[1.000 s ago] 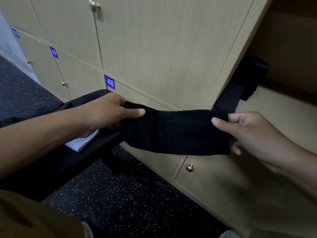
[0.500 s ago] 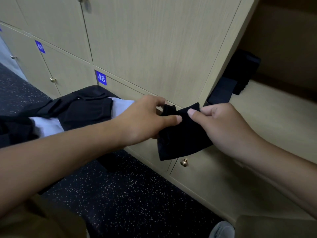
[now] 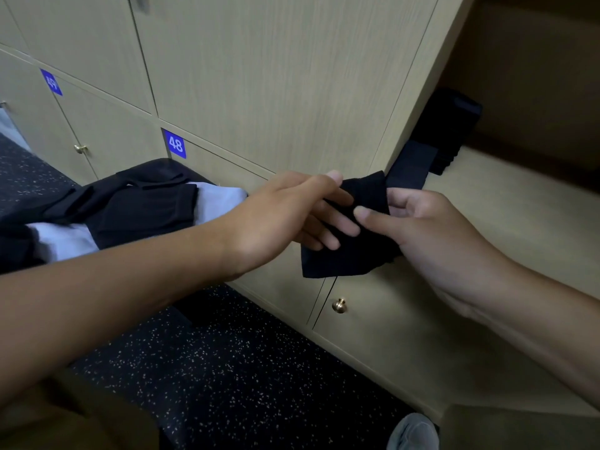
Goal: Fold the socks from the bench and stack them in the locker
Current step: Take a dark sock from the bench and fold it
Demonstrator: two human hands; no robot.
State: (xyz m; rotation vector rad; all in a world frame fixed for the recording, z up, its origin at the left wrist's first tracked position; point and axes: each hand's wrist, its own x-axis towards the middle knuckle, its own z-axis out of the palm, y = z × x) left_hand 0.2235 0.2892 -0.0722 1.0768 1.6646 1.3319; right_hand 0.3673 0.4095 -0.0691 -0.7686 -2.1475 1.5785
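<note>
1. Folding is the step going on: the black sock (image 3: pixel 350 251) is doubled over in mid-air in front of the locker doors, between both hands.
2. Left hand (image 3: pixel 285 219) has it between thumb and fingers at the top edge; right hand (image 3: pixel 431 232) pinches the other side, thumb pressed on the fabric.
3. Looks nearly done to me. Next it wants carrying right into the open locker (image 3: pixel 506 203) onto the dark folded stack (image 3: pixel 444 131) at the back.
4. More socks (image 3: pixel 143 209) wait on the bench at left.
</note>
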